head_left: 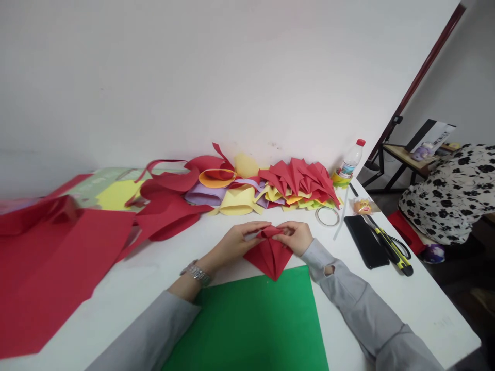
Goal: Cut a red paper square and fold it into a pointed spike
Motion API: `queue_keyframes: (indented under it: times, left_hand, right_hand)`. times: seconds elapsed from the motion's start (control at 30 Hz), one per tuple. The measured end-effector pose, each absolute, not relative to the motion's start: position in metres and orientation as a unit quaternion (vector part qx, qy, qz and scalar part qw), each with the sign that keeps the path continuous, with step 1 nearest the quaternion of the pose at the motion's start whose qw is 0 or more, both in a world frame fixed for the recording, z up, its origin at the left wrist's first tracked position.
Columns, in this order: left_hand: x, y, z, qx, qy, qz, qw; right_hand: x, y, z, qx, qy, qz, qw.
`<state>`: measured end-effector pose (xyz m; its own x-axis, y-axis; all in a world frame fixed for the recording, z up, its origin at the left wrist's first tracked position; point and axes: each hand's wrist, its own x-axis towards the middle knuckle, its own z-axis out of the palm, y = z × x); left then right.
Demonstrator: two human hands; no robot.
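A piece of folded red paper (273,257) lies between my hands, its pointed end toward me over the far edge of a green sheet (255,319). At its far end a flap curls over. My left hand (240,239) pinches the left side of that flap, thumb in front. From the other side, my right hand (296,236) grips the flap's right edge with thumb and fingers. Creases run down the middle of the red paper to its tip. Part of its upper edges is hidden behind my fingers.
Folded red, yellow and purple papers (235,201) pile along the wall. Large red sheets (58,273) spread at the left. To the right are a tape roll (327,216), a bottle (350,159), a wrapped snack (362,206), a black phone (365,242) and a yellow-black cutter (392,250).
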<state>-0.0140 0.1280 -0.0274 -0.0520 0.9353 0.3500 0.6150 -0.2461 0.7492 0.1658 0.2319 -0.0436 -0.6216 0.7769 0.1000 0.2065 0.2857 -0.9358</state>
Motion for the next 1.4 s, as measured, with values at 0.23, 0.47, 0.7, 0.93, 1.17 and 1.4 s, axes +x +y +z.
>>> queue_keyframes:
  times: [0.23, 0.47, 0.7, 0.93, 1.17, 1.4]
  left_hand:
    - [0.006, 0.130, -0.039, 0.662, 0.610, 0.424, 0.099]
    - [0.016, 0.133, -0.035, 0.678, 0.618, 0.396, 0.047]
    - [0.017, 0.135, -0.040, 0.679, 0.631, 0.375, 0.024]
    - [0.022, 0.133, -0.038, 0.689, 0.624, 0.366, 0.024]
    - [0.022, 0.133, -0.034, 0.685, 0.620, 0.380, 0.044]
    - [0.017, 0.134, -0.022, 0.630, 0.628, 0.437, 0.131]
  right_hand:
    - [0.170, 0.228, -0.033, -0.356, -0.817, 0.354, 0.284]
    - [0.172, 0.223, -0.027, -0.351, -0.857, 0.276, 0.256]
    - [0.170, 0.228, -0.037, -0.392, -0.843, 0.263, 0.257]
    - [0.175, 0.234, -0.038, -0.364, -0.856, 0.248, 0.271]
    - [0.183, 0.238, -0.034, -0.309, -0.876, 0.253, 0.270]
    - [0.180, 0.248, -0.036, -0.315, -0.840, 0.331, 0.293]
